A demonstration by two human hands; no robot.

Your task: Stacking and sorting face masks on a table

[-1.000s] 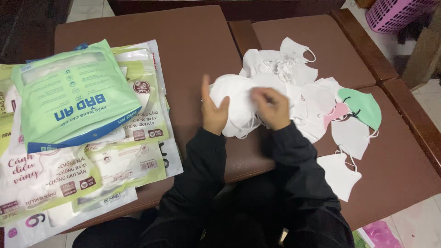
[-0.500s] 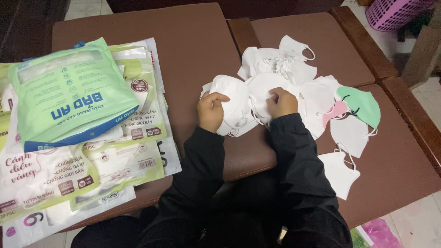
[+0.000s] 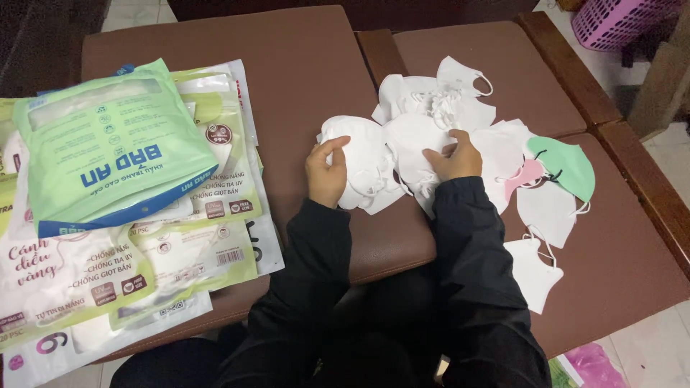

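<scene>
A stack of white masks (image 3: 363,162) is held on the brown worktop (image 3: 287,86), near its right edge. The left hand (image 3: 327,172) is clenched on the stack's left side; the right hand (image 3: 453,158) is pressed on a white mask (image 3: 417,140) beside it, grip half closed. More white masks, a green mask (image 3: 568,165) and a pink mask (image 3: 525,176) are spread to the right. Green packets (image 3: 108,144) are piled at left.
</scene>
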